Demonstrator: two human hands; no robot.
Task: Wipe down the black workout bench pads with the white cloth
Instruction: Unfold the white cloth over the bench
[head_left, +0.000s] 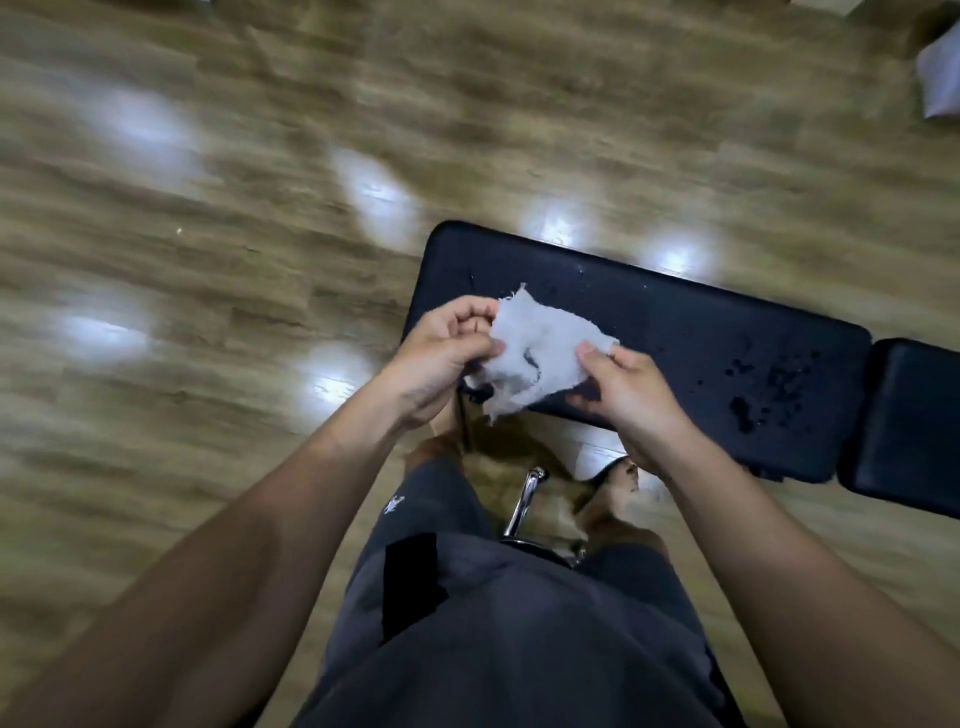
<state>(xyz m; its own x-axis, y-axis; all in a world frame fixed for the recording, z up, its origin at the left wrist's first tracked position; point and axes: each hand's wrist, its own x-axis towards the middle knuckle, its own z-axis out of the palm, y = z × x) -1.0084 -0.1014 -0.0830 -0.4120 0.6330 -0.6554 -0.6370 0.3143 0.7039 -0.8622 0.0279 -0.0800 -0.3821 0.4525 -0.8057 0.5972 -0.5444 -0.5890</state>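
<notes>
A white cloth (540, 353) is pinched by the left hand (441, 353) and the right hand (628, 395) above a black pad (701, 322) dotted with drops. Shiny wood floor (208, 234) is seen all around.

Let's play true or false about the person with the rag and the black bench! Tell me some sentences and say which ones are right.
1. The left hand and the right hand both pinch the ragged white cloth. True.
2. The long black padded bench pad is dry. False: wet droplets dot it towards its right end.
3. The cloth lies spread flat on the pad. False: the hands hold it up, crumpled.
4. A second black pad sits just right of the long one. True.
5. The floor is green carpet. False: it is a brown wood-look floor.
</notes>
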